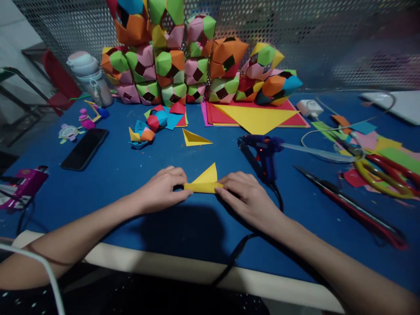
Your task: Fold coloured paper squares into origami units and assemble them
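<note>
A small yellow paper (204, 187) lies on the blue table, with a folded strip along its front and a triangular point standing up behind. My left hand (167, 188) pinches its left end between thumb and fingers. At the right end, my right hand (241, 190) grips the same paper with thumb and fingertips. Behind it rests a separate folded yellow triangle (196, 138). A blue glue gun (266, 153) with a small lit red light is just beyond my right hand.
Colourful paper balls (170, 65) are stacked at the back, beside coloured sheets (256, 116). A black phone (85, 149) and a bottle (90, 78) are left. Scissors (383, 179), paper scraps (400, 157) and a red-handled cutter (352, 208) lie right. The glue gun's cable runs past my right wrist.
</note>
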`<state>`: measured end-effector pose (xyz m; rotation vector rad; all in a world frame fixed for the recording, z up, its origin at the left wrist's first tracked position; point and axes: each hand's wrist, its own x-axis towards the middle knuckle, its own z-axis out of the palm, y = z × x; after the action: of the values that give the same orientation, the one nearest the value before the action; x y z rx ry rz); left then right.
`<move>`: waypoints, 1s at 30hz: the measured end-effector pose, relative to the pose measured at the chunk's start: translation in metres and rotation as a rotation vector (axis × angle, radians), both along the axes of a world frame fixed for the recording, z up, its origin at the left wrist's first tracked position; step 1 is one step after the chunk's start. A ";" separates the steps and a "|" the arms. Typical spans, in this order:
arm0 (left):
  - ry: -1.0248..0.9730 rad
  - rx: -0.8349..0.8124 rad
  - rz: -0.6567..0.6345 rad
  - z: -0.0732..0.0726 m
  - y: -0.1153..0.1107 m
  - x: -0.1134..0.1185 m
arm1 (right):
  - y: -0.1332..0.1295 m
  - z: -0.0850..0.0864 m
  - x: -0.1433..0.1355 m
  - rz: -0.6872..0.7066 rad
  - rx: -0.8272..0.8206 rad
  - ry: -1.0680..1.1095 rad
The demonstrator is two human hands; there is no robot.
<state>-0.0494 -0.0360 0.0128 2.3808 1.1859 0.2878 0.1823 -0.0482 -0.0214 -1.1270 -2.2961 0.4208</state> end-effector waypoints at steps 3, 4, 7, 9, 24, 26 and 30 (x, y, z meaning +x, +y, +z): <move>-0.067 -0.019 0.078 -0.002 0.003 0.001 | 0.003 -0.001 -0.002 -0.020 -0.028 0.017; -0.082 -0.019 0.117 -0.003 0.003 0.002 | 0.004 -0.001 -0.002 -0.019 -0.040 0.025; -0.138 -0.030 0.224 -0.006 0.002 0.004 | 0.007 -0.002 -0.002 -0.010 -0.074 0.074; -0.186 -0.052 0.280 -0.008 0.002 0.005 | 0.007 -0.003 -0.003 -0.017 -0.087 0.110; -0.188 -0.034 0.321 -0.011 0.012 0.011 | 0.005 -0.007 -0.005 -0.033 -0.005 0.088; -0.182 -0.010 0.296 -0.013 0.014 0.011 | 0.005 -0.007 -0.006 -0.033 0.006 0.086; -0.167 0.015 0.265 -0.014 0.017 0.011 | 0.005 -0.008 -0.006 -0.035 0.029 0.077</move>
<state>-0.0379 -0.0187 -0.0016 2.1620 1.4206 0.5708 0.1761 -0.0432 -0.0289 -1.1159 -2.2054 0.4089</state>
